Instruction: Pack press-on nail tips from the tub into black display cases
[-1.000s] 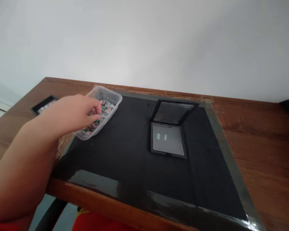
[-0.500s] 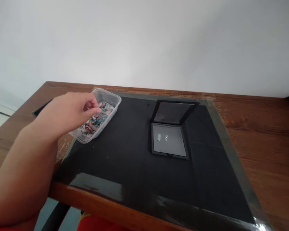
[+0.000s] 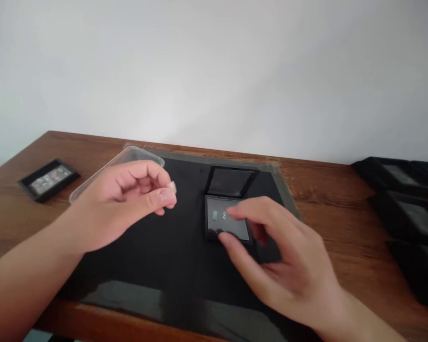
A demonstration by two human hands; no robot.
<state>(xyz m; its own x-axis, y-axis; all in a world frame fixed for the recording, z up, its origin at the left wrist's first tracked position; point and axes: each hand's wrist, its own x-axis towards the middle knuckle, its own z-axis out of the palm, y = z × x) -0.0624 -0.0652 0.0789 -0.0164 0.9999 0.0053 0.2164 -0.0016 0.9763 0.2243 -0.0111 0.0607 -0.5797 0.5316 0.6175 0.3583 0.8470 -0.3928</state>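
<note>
Between thumb and forefinger, my left hand (image 3: 139, 199) pinches a small pale translucent piece (image 3: 173, 186), held above the black mat. Behind that hand is a clear plastic tub (image 3: 153, 156); its contents are hidden by the hand. My right hand (image 3: 281, 256) is raised in front of a black hinged case (image 3: 210, 232) with its lid (image 3: 231, 182) tilted up. Its thumb and fingers are apart, with nothing visible between them. On the case's grey inner surface lie a pale green rectangular piece (image 3: 214, 215) and a small clear, sparkling piece (image 3: 224, 215).
A black mat (image 3: 178, 256), taped along its edges, covers the middle of the wooden table (image 3: 328, 213). At the left stands a black frame (image 3: 50, 179) with pale pieces inside. Several black boxes (image 3: 413, 213) line the right side. A white wall (image 3: 214, 71) rises behind.
My left hand has moved right, away from the tub, with the small pale piece in its fingers. My right hand has come into view by the case. The view has shifted, showing the boxes.
</note>
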